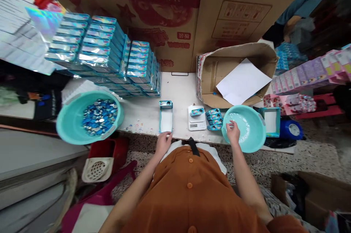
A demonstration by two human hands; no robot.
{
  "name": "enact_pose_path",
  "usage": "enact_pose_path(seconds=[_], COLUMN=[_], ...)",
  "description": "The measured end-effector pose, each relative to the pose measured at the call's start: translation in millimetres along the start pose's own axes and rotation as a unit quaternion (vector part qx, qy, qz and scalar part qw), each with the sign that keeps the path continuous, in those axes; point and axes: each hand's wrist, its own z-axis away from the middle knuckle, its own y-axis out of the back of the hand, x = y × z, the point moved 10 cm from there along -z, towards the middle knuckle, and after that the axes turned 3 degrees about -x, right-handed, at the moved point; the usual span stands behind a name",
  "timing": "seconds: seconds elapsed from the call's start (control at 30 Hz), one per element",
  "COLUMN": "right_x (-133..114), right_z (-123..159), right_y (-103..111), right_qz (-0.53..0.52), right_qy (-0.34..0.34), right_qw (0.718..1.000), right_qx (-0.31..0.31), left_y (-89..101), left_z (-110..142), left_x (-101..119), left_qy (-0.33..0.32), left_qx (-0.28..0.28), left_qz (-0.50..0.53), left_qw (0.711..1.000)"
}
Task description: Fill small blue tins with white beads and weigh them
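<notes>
My left hand (163, 141) rests at the near end of an open blue tray box (166, 119) lying on the white table (145, 110), fingers curled on its edge. My right hand (233, 130) reaches into a teal bowl (253, 136) holding small white pieces, fingers pinched together; what they hold is too small to make out. A small digital scale (197, 120) with a little blue packet (196, 112) on it stands between my hands. Several small blue packets (214, 119) lie beside the scale.
A second teal bowl (70, 121) with blue and silver items sits at the left. Stacks of wrapped blue boxes (104, 48) stand behind it. An open cardboard box (236, 76) with a white sheet is at the back right. Large cartons (175, 6) line the rear. Another person's sleeve (304, 1) shows top right.
</notes>
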Motion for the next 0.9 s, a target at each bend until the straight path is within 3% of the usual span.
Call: enact_pose_path(seconds=[0.07,0.2,0.4,0.57,0.73,0.9], right_x=[24,49,55,62,80,90], right_z=[11,30,55,75,88,88], right_y=[9,13,20,25,38,43], right_qz=[0.008,0.025,0.019,0.013,0.025,0.024], right_qy=[-0.028,-0.056,-0.063,-0.064,-0.083,-0.097], right_qw=[1.000,0.998,0.998,0.997,0.996,0.995], right_qx=[0.007,-0.011,-0.023,-0.027,-0.003,0.001], left_y=[-7.3,-21.7,-72.0,-95.1,-82.9,-68.1], left_z=[-13,-50,-104,-124,-136,-142], left_x=[40,108,164,177,168,154], left_qy=[-0.079,-0.144,-0.171,-0.189,-0.218,-0.228], left_qx=[-0.023,0.002,-0.052,-0.090,-0.121,-0.150], left_qz=[-0.054,-0.142,-0.235,-0.244,-0.198,-0.224], left_qw=[0.995,0.979,0.955,0.947,0.948,0.936])
